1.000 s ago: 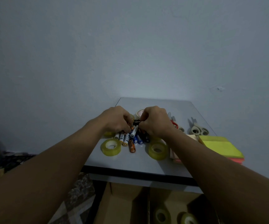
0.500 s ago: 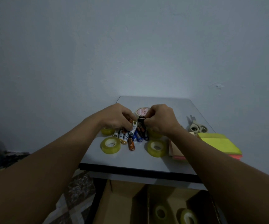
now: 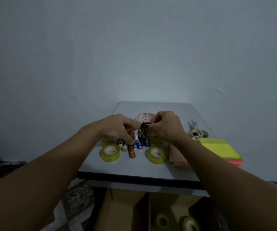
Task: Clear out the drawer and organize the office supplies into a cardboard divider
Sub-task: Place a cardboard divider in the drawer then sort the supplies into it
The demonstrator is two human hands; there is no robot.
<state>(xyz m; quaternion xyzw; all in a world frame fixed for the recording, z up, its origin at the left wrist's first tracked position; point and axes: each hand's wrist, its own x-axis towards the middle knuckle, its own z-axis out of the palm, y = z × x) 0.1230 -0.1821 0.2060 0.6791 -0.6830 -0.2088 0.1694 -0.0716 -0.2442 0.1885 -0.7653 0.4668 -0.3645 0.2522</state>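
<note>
A pile of batteries (image 3: 138, 140) in orange, white, blue and black lies in the middle of the small grey table (image 3: 134, 165). My left hand (image 3: 117, 127) is curled over the left part of the pile and grips several batteries. My right hand (image 3: 165, 126) pinches a black battery (image 3: 144, 125) just above the pile. Two yellow tape rolls (image 3: 109, 152) (image 3: 156, 155) lie in front of the pile. Below the table's front edge stands the cardboard divider (image 3: 144, 209), with two tape rolls (image 3: 162, 221) in one compartment.
A white tape roll with red print (image 3: 141, 118) stands behind the pile. Scissors (image 3: 198, 132) lie at the right edge. Stacks of yellow and pink sticky notes (image 3: 217, 148) and brown paper (image 3: 177, 154) fill the right front. A blank wall is behind.
Both hands have risen a little from the pile. The right hand now holds a black battery clear of the others, and the white tape roll behind has come into sight.
</note>
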